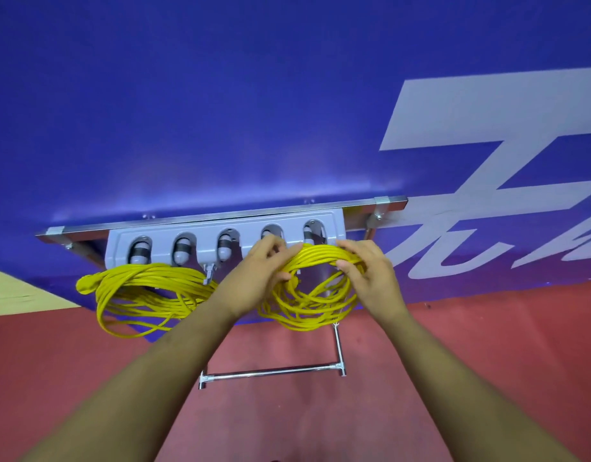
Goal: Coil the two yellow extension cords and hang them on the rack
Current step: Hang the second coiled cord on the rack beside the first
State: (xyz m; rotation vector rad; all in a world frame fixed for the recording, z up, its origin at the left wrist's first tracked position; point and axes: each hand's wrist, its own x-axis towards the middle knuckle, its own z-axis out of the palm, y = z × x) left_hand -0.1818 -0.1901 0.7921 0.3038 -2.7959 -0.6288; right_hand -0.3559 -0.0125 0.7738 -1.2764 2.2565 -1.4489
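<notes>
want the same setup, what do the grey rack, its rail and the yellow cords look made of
Grey rack: likely moulded plastic, matte, uniform colour, rounded edges. Rail: metal, bright reflective sheen, steel or aluminium. Yellow cords: smooth rubbery or vinyl jacket, bending in loose loops.

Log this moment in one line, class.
left coil: hanging from rack | right coil: at rack's right end | left hand, right hand: gripping it
</notes>
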